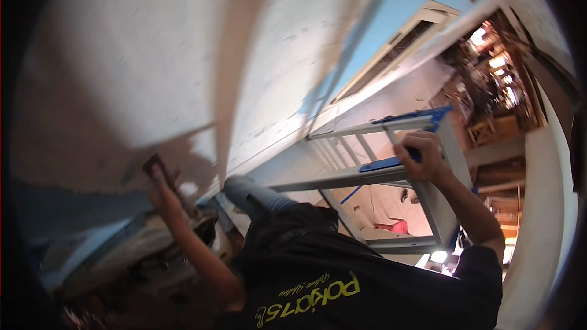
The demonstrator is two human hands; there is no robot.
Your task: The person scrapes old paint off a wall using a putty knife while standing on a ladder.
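Left hand presses a brown block against the wall; right hand grips the grey ladder.

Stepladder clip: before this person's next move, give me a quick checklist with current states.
1. Right hand gripping the stepladder top: ok, fingers wrapped over the blue-capped rail.
2. Left hand holding the small brown tool against the wall: ok.
3. Ladder feet seated on the floor: cannot tell, hidden.
4. Person's footing on the ladder: cannot tell; only a knee shows.
5. View steady: not ok, tilted and blurred.
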